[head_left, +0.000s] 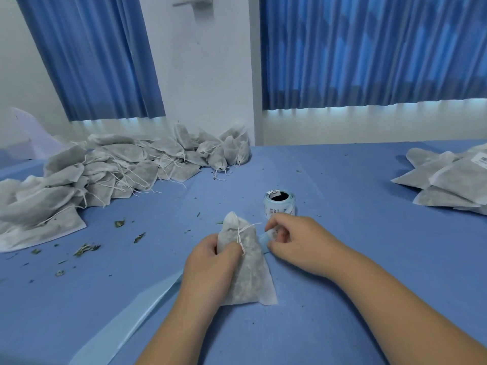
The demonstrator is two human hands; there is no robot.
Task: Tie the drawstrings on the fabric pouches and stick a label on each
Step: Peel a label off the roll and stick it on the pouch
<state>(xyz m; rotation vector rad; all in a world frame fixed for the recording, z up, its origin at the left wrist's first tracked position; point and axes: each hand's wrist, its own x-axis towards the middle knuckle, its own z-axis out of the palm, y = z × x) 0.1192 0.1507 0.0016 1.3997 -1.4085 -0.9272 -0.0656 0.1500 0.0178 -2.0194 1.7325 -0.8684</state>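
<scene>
my left hand [210,256] grips a filled fabric pouch [250,275], fingers curled round its upper part just below the neck. the pouch lies on the blue table [342,175] right in front of me, with its gathered top pointing away from me and its flat bottom edge towards me. its white drawstring [243,233] is knotted at the neck, and the loose ends hang over my knuckles.

my right hand [295,241] is just beside the pouch on its right. thumb and fingers pinch a bit of light blue backing strip [263,242]. i cannot tell whether a label sits on that bit. the two hands are close together but not touching.

the label roll [279,202] stands on end just beyond my right hand. a long pale strip [126,320] runs from under my left wrist to the lower left edge; whether it joins the piece i pinch is hidden.

a big heap of pouches [105,169] with trailing strings lies far left. a smaller stack [448,180] lies far right, its top pouch bearing a white label. bits of dried leaf [84,248] are scattered on the table at my left. blue curtains [369,48] hang behind.
</scene>
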